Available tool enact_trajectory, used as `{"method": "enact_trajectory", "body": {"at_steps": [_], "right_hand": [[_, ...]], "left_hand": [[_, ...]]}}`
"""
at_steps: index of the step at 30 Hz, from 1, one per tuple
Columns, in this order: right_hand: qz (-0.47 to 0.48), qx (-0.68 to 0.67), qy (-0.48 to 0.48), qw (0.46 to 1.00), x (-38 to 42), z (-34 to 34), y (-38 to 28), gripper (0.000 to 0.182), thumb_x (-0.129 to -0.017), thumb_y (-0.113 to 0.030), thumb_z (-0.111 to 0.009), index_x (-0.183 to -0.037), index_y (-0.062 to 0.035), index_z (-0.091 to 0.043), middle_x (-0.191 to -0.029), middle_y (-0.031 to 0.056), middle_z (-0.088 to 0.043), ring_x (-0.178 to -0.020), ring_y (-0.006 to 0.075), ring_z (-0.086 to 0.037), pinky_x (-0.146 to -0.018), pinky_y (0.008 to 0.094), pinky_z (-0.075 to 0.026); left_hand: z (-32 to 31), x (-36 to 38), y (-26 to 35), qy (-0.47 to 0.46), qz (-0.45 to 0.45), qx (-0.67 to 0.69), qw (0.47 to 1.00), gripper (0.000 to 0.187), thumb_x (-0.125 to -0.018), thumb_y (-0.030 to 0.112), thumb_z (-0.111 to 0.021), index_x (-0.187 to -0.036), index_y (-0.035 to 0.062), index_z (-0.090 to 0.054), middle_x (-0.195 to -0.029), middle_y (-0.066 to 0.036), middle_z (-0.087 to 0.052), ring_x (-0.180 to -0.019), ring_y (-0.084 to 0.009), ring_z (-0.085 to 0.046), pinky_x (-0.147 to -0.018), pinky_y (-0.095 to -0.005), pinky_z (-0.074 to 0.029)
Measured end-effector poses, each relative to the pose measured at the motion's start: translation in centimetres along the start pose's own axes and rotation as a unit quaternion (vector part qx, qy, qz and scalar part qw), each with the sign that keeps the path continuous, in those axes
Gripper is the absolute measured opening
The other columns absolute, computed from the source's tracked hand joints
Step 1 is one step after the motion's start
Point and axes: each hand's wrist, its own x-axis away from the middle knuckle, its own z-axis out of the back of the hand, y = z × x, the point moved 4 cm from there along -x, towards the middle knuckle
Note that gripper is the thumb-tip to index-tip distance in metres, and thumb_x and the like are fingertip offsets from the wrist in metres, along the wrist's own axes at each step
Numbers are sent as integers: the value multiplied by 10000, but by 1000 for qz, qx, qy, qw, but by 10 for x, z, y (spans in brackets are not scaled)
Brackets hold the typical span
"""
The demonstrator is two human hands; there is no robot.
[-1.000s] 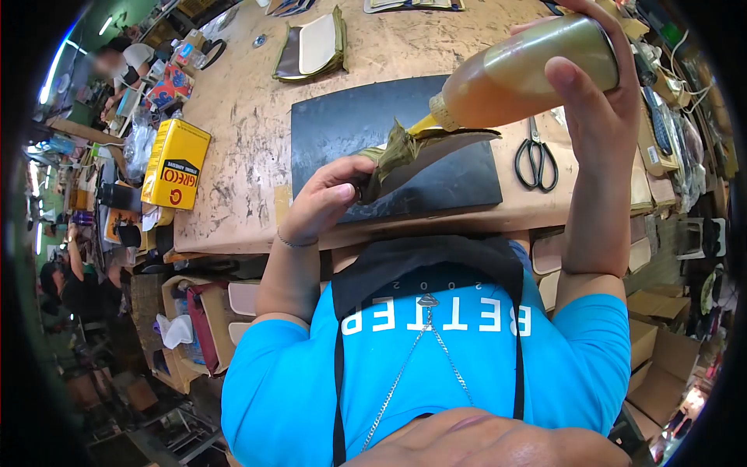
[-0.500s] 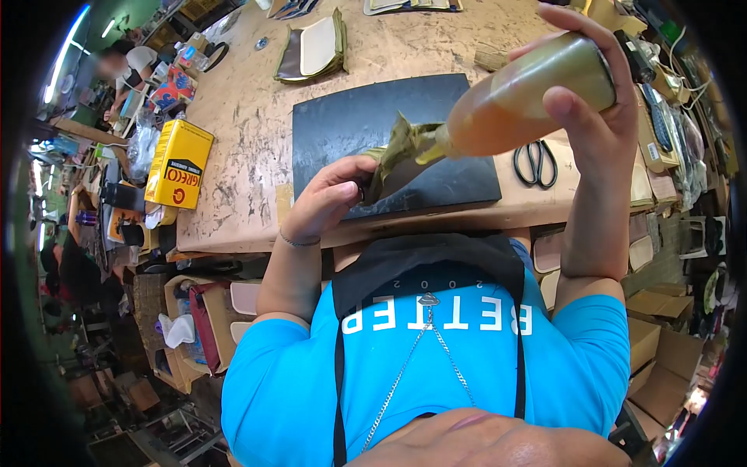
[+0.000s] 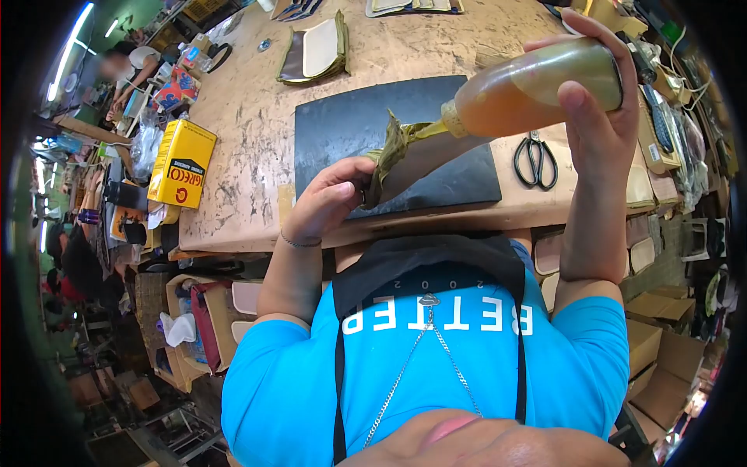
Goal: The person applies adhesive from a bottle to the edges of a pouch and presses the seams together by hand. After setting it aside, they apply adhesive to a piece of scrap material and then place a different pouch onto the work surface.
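Note:
My left hand pinches a folded olive-green piece over the front part of a dark board. In my right hand is a clear bottle of amber liquid, tipped sideways with its yellowish nozzle pointing left at the edge of the green piece. The fingers wrap round the bottle's base. Black-handled scissors lie on the table to the right of the board, below the bottle.
A yellow can stands at the table's left edge. Behind the board lies a green-edged pouch piece, with more pieces at the far edge. A co-worker is at the upper left. Cardboard boxes are at the lower right.
The bottle has shifted slightly up and right with my right hand, and its nozzle has moved up along the green piece's edge. My left hand still holds the piece, nearly in place.

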Motion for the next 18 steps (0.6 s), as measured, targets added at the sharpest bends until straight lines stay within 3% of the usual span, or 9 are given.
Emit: {"method": "enact_trajectory", "body": {"at_steps": [1,4,8,10,11,12,15,16,18], "right_hand": [[11,29,-35,999,0,4,4,705,-905,-321,-719,-1413,59,-413,-1153,256,-647,-1099,287,-657,-964,379,-536],[-15,-7,-51,999,3,4,3,747,-875,-326,-755,-1416,55,-409,-1148,248,-647,-1077,278,-666,-928,374,-555],[-50,-59,-6,997,5,8,6,737,-870,-326,-764,-1407,43,-419,-1157,246,-644,-1109,277,-652,-962,375,-538],[-54,-92,32,994,5,9,11,705,-877,-297,-764,-1405,27,-426,-1189,249,-634,-1131,280,-642,-981,375,-529],[-63,-104,58,991,6,11,14,687,-882,-279,-762,-1404,17,-429,-1211,254,-625,-1141,283,-638,-992,376,-525],[-72,-116,84,987,9,15,19,669,-886,-262,-760,-1403,8,-432,-1232,259,-615,-1152,287,-633,-1002,378,-520],[-81,-154,113,978,13,17,30,624,-899,-208,-753,-1402,-22,-435,-1292,276,-584,-1171,298,-626,-1027,388,-514],[-89,-159,117,976,15,14,32,623,-898,-210,-754,-1400,-22,-436,-1286,275,-589,-1167,298,-628,-1028,389,-513],[-110,-163,120,973,16,7,33,610,-902,-211,-748,-1390,-19,-436,-1239,255,-617,-1137,293,-643,-1017,390,-522]], "left_hand": [[-2,-1,1,2,0,-1,1000,521,-938,292,-639,-1329,-31,-519,-1316,-138,-573,-1217,-223,-549,-1051,-369,-425],[1,-1,2,2,3,5,1000,524,-932,279,-644,-1338,-28,-516,-1330,-132,-569,-1229,-219,-543,-1057,-367,-418],[12,2,1,74,-64,-82,992,593,-886,260,-697,-1365,-28,-501,-1335,-143,-570,-1252,-238,-533,-1067,-377,-410],[3,-3,12,134,-177,-385,896,644,-850,252,-730,-1378,-31,-494,-1335,-165,-569,-1264,-275,-525,-1078,-397,-397],[-4,-4,19,160,-226,-522,807,670,-832,248,-746,-1384,-32,-490,-1335,-176,-569,-1270,-294,-522,-1084,-407,-390],[-12,-6,27,175,-191,-659,706,708,-800,257,-772,-1386,-27,-496,-1361,-202,-543,-1287,-349,-499,-1094,-437,-373],[-6,-9,26,225,-278,-789,500,702,-806,245,-762,-1401,-15,-498,-1402,-197,-514,-1302,-359,-484,-1096,-446,-370],[-4,-7,24,249,-318,-791,460,717,-811,242,-758,-1426,-4,-485,-1421,-184,-500,-1309,-351,-485,-1096,-451,-373],[6,-8,20,281,-356,-779,433,724,-816,239,-754,-1440,-1,-476,-1441,-179,-490,-1330,-347,-472,-1111,-452,-360]]}}
